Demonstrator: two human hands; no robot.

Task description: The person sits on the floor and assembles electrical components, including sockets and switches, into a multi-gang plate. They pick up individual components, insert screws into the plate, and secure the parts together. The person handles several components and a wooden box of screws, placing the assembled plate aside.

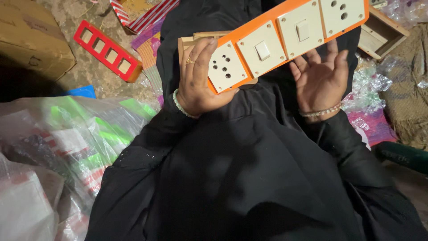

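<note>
— What has the left hand (198, 80) got?

— It is clamped round the near end of an orange switchboard panel (285, 38); thumb under the lower corner, fingers laid over the front beside a cream socket module (226, 67) with round holes; a ring shows on one finger and a pale bead bracelet at the wrist.

— And the right hand (322, 78)?

— Spread wide, palm up, fingers apart, gripping nothing; it sits just below the panel's middle, its fingertips reaching the panel's lower edge; whether they press on it I cannot tell.

— Where does the panel sit?

— Held up above the lap in black cloth, tilted, its far end rising toward the upper right; it carries two cream rocker switches (262, 50) between two sockets; a wooden back box (196, 40) shows behind its left end.

— Around it?

— A red frame (107, 50) with square openings lies on the floor to the left; clear plastic bags (58, 143) sit lower left; an open wooden box (383, 33) lies at the right.
</note>
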